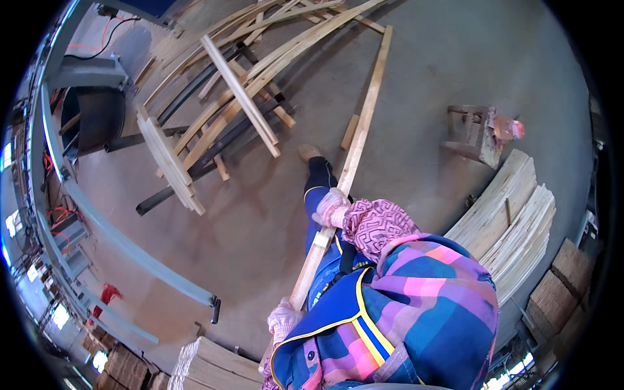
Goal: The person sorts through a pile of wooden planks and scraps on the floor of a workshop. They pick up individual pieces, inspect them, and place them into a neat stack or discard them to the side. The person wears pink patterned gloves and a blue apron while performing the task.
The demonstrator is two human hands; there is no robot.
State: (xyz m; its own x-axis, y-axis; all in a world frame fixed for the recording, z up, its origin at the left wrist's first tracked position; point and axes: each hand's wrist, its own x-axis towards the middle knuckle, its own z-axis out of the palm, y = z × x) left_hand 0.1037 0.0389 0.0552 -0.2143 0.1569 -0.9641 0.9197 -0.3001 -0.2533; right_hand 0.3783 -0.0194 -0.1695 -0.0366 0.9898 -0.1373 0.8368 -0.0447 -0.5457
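Pale wood: one long wooden slat [351,162] runs from the near centre up toward the far right, its far end reaching the lumber heap. Both hands wear pinkish work gloves. Left hand [284,320] grips the near end of the slat, fingers wrapped shut around it. Right hand [330,208] clamps the slat further along, fingers curled over its edge, patterned pink sleeve [377,227] behind it. Person wears a plaid pink-purple-blue shirt with a blue yellow-trimmed apron [338,312]; a dark-trousered leg and tan shoe [308,152] step out just left of the slat on the grey concrete floor [442,71]. Far left and centre: loose pile of long slats and planks [260,71] lying across dark metal rails, some bowed. Right: neat stack of thin pale boards [513,221], with a small wooden stool [471,133] beyond it carrying something pink-red. Near bottom left: another stack of boards [211,367]. Grey-blue metal machine frame [97,214] curves down the left side. Brown bundled stacks [559,292] at the right edge.
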